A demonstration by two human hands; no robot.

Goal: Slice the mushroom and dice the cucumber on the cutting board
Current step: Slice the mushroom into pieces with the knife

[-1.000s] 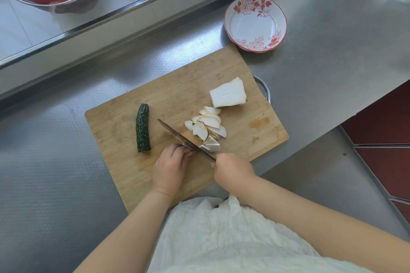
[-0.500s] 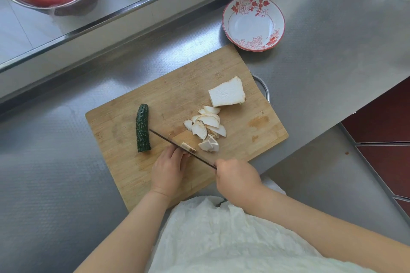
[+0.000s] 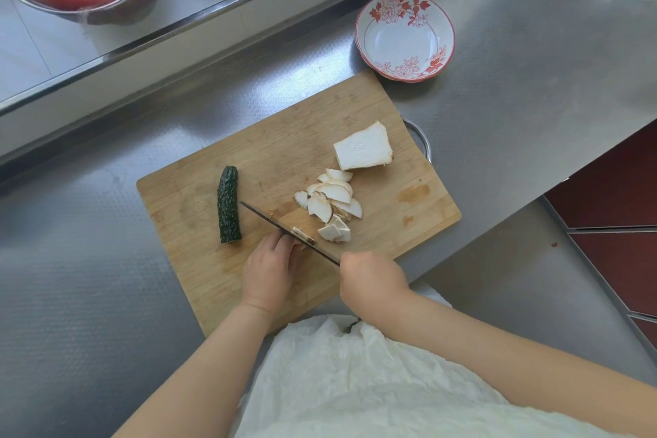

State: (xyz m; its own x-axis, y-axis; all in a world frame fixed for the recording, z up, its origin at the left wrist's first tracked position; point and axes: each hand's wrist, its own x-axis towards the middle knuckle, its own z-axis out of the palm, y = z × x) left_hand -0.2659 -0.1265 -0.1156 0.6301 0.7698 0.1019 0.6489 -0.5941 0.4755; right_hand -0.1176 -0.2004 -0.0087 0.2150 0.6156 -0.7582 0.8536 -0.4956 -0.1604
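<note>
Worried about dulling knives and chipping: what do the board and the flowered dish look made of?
The rectangular tan cutting board looks like bamboo or wood: matte, strip grain, knife marks. The round white red-flowered dish looks like glazed ceramic, possibly melamine: glossy sheen, printed pattern.

The person wears a crinkled white garment (image 3: 355, 377), with both forearms bare of sleeves.

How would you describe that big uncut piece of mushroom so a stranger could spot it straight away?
Find the wooden cutting board on the steel counter. Near its far right edge, toward the flowered bowl, lies the mushroom chunk. It is one thick white wedge, far larger than the thin mushroom slices heaped just in front of it, and nothing like the dark green cucumber on the left.
</note>
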